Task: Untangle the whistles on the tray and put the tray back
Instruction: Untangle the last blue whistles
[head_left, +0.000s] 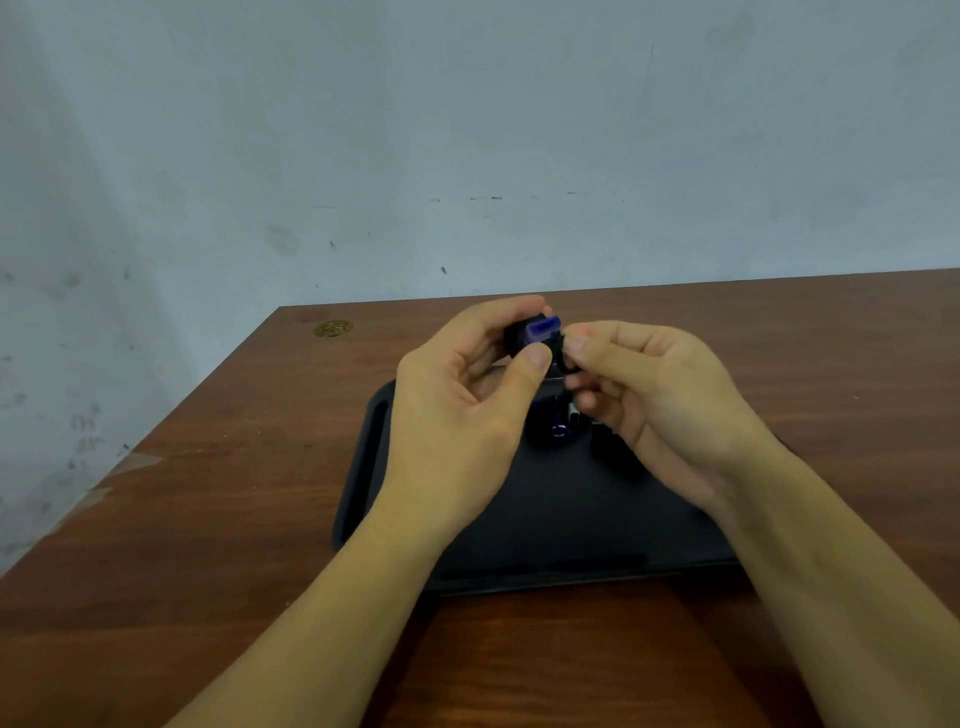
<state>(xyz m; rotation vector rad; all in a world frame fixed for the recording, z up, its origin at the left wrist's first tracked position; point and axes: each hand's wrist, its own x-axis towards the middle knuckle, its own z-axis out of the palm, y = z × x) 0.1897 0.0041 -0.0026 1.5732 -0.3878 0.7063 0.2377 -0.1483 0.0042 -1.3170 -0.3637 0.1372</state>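
A black tray (545, 519) lies on the brown wooden table. Above its far end my left hand (457, 395) pinches a blue and black whistle (537, 332) between thumb and fingers. My right hand (654, 395) meets it from the right, fingertips closed on a dark cord or ring (566, 358) hanging from that whistle. Under the hands, on the tray, lies another dark whistle with a blue part (558, 428), partly hidden. A further dark piece (602, 436) shows beside my right palm.
The wooden table (234, 493) reaches a pale wall at the back; its left edge runs diagonally. A small round brass-coloured mark (332, 328) sits near the table's far left corner. Bare wood surrounds the tray on all sides.
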